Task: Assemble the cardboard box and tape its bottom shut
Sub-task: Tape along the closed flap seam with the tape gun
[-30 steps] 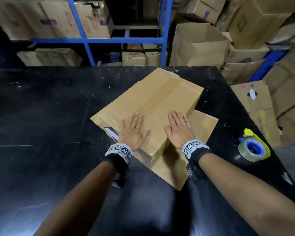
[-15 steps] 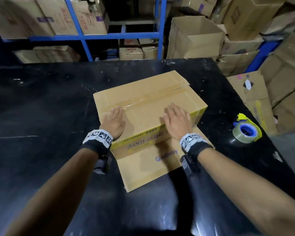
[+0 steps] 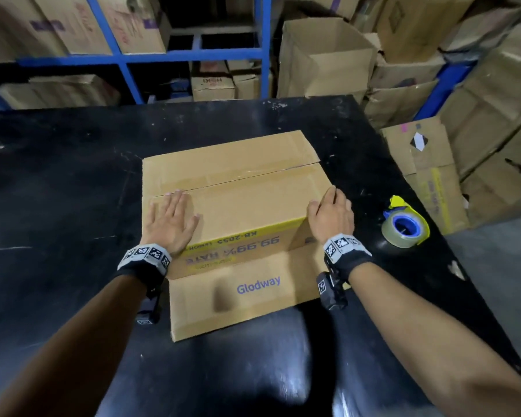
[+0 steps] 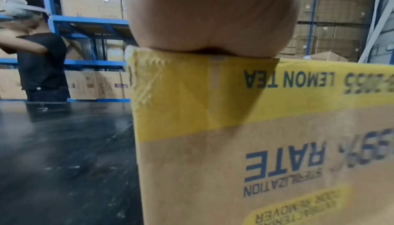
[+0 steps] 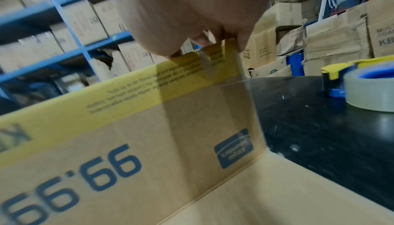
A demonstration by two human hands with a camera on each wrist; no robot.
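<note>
A brown cardboard box (image 3: pixel 247 206) stands upside down on the black table (image 3: pixel 57 191), its closed flaps facing up with clear tape along the seam. One loose flap (image 3: pixel 223 314), printed "Glodway", lies flat on the table toward me. My left hand (image 3: pixel 170 219) rests flat on the box's near left top. My right hand (image 3: pixel 331 212) curls over the near right corner, thumb on top and fingers down the side. In the right wrist view the fingertips (image 5: pixel 200 40) sit on tape at the box (image 5: pixel 127 144) edge. The left wrist view shows my palm (image 4: pixel 213 14) on the box's (image 4: pixel 255 144) rim.
A tape roll (image 3: pixel 405 228) in a blue and yellow dispenser lies on the table right of the box. Blue shelving (image 3: pixel 118 58) and stacked cartons (image 3: pixel 322 61) stand beyond the far and right edges. Another person (image 4: pixel 40 60) stands past the table's left side.
The box has turned until its long side faces me. My left hand slid to the near left top. My right hand left the top and went to the right corner.
</note>
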